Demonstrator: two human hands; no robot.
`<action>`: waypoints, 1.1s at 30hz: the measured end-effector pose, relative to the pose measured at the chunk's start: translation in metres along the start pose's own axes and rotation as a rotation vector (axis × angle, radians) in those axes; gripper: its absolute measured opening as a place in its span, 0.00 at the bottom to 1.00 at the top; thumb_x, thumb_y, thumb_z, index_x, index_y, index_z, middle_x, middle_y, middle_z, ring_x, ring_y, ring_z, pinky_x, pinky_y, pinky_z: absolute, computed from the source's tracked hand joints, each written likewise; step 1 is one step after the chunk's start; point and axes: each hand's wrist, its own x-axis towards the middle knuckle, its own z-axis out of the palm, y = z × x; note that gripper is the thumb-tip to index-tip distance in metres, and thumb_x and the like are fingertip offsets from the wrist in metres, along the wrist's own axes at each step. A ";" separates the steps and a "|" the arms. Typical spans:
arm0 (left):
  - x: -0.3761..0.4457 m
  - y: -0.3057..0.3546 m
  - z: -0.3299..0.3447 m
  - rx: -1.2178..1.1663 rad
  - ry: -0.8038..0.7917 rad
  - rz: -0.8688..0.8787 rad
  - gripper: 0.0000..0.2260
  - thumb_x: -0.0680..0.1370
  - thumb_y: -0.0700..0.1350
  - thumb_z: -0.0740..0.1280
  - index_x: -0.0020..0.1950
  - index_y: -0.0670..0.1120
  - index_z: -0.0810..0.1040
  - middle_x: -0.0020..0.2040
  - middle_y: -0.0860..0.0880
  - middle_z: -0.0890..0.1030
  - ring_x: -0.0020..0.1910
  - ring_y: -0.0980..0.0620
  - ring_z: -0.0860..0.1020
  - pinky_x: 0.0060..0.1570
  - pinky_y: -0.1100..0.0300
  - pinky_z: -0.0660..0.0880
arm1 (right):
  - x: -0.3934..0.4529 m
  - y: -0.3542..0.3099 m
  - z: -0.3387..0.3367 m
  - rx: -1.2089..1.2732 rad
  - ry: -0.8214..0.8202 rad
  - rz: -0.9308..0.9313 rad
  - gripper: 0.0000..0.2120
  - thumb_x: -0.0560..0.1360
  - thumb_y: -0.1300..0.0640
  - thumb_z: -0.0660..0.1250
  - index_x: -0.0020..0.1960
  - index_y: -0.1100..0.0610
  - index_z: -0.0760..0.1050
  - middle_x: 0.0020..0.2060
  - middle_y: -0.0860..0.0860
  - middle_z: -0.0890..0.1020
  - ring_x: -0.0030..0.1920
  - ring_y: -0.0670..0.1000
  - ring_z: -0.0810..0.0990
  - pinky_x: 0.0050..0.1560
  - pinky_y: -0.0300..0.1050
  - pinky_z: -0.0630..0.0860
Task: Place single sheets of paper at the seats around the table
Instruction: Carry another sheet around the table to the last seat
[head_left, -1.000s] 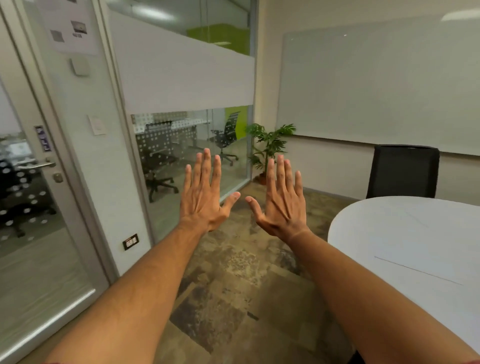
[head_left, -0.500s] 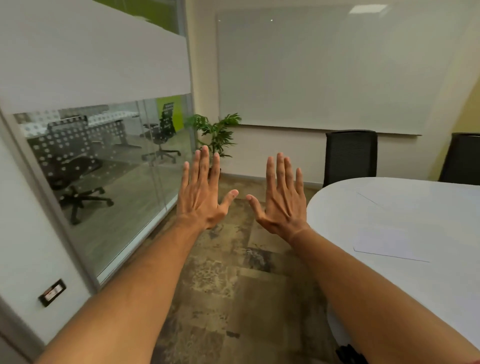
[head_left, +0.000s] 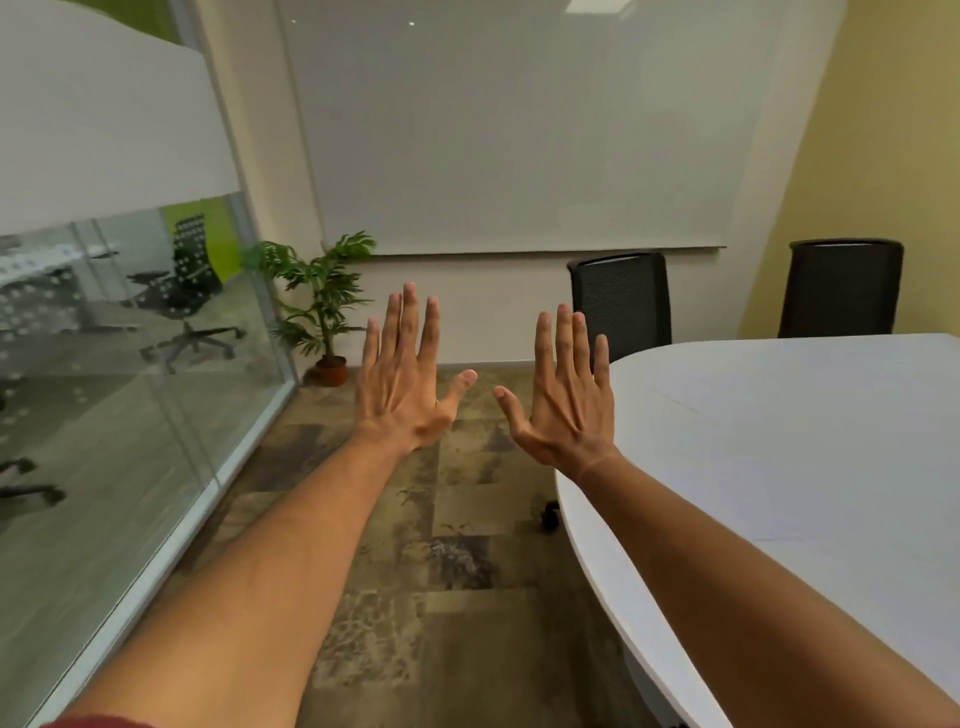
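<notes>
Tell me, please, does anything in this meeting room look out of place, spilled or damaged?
Nothing stands out. Both chairs sit upright at the white table, the potted plant stands upright, and both hands are open and empty.

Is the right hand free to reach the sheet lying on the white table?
Probably yes: the right hand is open and empty, raised beside the table, and nothing stands between it and the sheet past that forearm.

Open floor (head_left: 457, 545) between glass wall (head_left: 130, 415) and table (head_left: 779, 467); plant (head_left: 322, 296) in far corner.
</notes>
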 end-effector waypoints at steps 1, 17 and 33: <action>0.013 0.003 0.010 -0.018 0.000 0.022 0.42 0.78 0.68 0.50 0.78 0.47 0.31 0.78 0.43 0.31 0.77 0.46 0.32 0.76 0.46 0.36 | 0.008 0.008 0.007 -0.021 -0.001 0.017 0.45 0.76 0.30 0.47 0.79 0.58 0.35 0.79 0.58 0.40 0.79 0.57 0.37 0.78 0.60 0.42; 0.235 0.079 0.166 -0.296 0.010 0.426 0.41 0.78 0.67 0.49 0.79 0.46 0.33 0.79 0.43 0.33 0.78 0.46 0.33 0.76 0.46 0.37 | 0.130 0.128 0.090 -0.365 0.004 0.425 0.47 0.74 0.28 0.46 0.80 0.56 0.36 0.79 0.57 0.40 0.79 0.57 0.36 0.77 0.57 0.36; 0.300 0.215 0.268 -0.523 -0.057 0.798 0.41 0.77 0.69 0.44 0.78 0.46 0.31 0.78 0.42 0.31 0.78 0.44 0.33 0.76 0.43 0.39 | 0.117 0.221 0.112 -0.584 -0.070 0.770 0.46 0.75 0.29 0.46 0.79 0.56 0.33 0.79 0.57 0.37 0.79 0.58 0.35 0.77 0.60 0.41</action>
